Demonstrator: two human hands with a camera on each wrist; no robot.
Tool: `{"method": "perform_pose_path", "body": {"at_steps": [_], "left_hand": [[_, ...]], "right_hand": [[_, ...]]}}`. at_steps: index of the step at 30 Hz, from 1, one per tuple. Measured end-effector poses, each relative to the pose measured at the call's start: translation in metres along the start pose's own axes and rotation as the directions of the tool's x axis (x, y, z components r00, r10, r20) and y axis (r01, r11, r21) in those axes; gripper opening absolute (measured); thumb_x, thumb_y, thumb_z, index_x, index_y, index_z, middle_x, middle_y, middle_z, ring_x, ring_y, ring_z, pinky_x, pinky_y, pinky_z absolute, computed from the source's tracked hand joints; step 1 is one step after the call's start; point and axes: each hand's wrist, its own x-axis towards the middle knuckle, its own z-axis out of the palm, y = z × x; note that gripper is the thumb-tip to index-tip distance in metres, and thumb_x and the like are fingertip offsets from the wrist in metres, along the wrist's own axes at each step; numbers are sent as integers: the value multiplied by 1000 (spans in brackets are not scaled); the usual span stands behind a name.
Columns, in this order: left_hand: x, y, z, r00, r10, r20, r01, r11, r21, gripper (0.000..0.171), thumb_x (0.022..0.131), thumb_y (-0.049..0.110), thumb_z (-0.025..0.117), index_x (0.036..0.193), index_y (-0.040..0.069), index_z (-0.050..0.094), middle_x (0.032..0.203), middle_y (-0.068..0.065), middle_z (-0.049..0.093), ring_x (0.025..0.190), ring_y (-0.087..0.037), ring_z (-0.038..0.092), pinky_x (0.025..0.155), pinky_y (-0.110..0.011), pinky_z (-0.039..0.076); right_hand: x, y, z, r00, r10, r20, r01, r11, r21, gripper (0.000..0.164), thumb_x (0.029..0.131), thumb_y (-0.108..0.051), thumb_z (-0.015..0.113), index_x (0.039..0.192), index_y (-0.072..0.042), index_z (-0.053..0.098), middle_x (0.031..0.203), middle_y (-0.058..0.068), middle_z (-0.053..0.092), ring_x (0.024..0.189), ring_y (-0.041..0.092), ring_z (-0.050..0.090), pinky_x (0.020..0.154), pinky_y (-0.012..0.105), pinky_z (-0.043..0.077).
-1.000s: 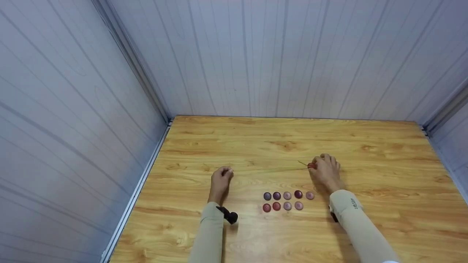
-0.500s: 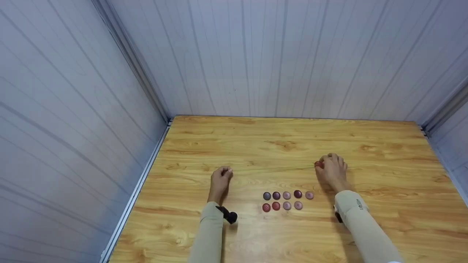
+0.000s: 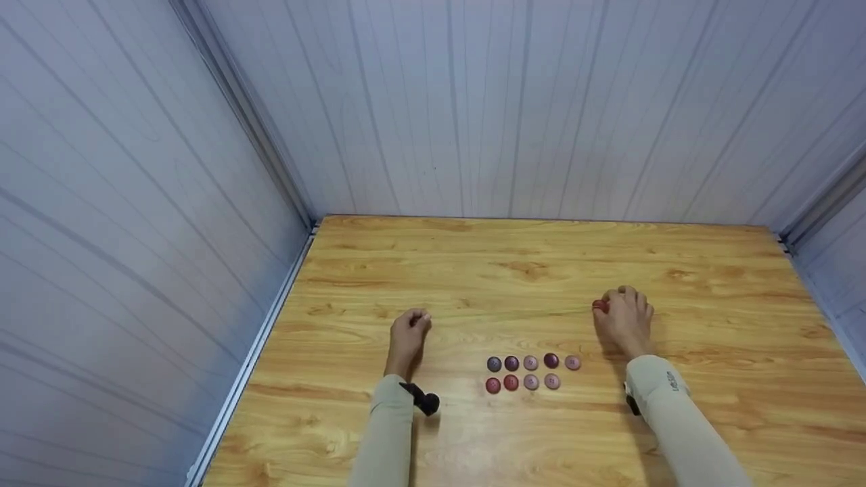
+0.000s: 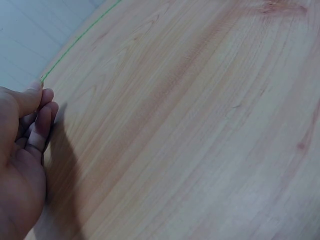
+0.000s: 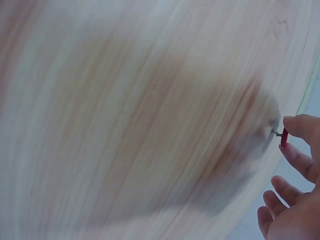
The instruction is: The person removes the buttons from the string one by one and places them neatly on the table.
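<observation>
Thumb and fingertips of my left hand point(image 3: 408, 335) pinch the end of a thin green thread point(image 4: 75, 45), seen leaving the fingertips in the left wrist view. Across the table, my right hand point(image 3: 626, 321) holds a red button point(image 3: 600, 306) on edge between thumb and index finger. The other right fingers are spread and gently bent in the right wrist view. Green thread point(image 5: 306, 90) runs up beside the thumb there, and a short bit of thread pokes out from the far face of the button point(image 5: 284, 138). Between the hands the thread is stretched nearly straight.
Nearer the body lie several four-hole buttons in two rows: a dark grey one point(image 3: 494, 364), purple ones, pink ones and two reds point(image 3: 511, 383). The wood-grain table point(image 3: 528, 433) is bounded by pale panel walls point(image 3: 487, 122) at back and sides.
My right hand has slid rightward with the red button, away from the left hand. The loose thread tail left of the button has drawn in and disappeared from the head view. Left hand stays put.
</observation>
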Motion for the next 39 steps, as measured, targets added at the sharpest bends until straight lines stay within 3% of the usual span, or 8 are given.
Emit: {"method": "perform_pose_path", "body": {"at_steps": [18, 39], "left_hand": [[1, -2, -1, 1000, 27, 4, -27, 1000, 11, 15, 95, 14, 60, 96, 1, 67, 85, -9, 64, 78, -15, 57, 71, -25, 47], [1, -1, -1, 1000, 13, 16, -13, 1000, 19, 15, 96, 14, 58, 98, 1, 66, 88, -10, 64, 80, -16, 57, 74, -28, 47]], "right_hand": [[-2, 10, 1, 1000, 6, -21, -6, 1000, -5, 19, 93, -17, 56, 100, 0, 59, 133, 34, 37, 124, 53, 25, 102, 64, 16], [-3, 9, -1, 1000, 18, -11, -18, 1000, -12, 25, 93, -16, 56, 106, 4, 62, 135, 32, 36, 124, 52, 26, 101, 64, 16]]}}
